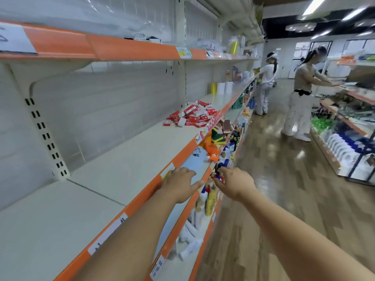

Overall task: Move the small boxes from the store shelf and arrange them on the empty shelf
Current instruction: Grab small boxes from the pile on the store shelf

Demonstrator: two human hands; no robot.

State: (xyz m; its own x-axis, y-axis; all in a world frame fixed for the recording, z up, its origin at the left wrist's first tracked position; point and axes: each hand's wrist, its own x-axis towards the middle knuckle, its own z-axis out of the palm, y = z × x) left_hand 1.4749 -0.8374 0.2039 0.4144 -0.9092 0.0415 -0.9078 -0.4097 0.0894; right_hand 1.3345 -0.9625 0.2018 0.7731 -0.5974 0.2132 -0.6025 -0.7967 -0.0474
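Observation:
A loose pile of several small red-and-white boxes [192, 116] lies on the white shelf [113, 171], near its orange front edge and well ahead of me. The shelf surface between the pile and me is bare. My left hand [179, 184] hovers over the orange front edge with its fingers relaxed and holds nothing. My right hand [233, 183] is stretched out beside it, in front of the lower shelves, loosely curled and holding nothing. Both hands are far short of the boxes.
Lower shelves [205, 201] hold bottles, sponges and packets. An upper shelf [121, 49] with an orange edge carries plastic items. Two people [300, 94] stand in the wood-floored aisle ahead. Another stocked rack [345, 126] lines the right side.

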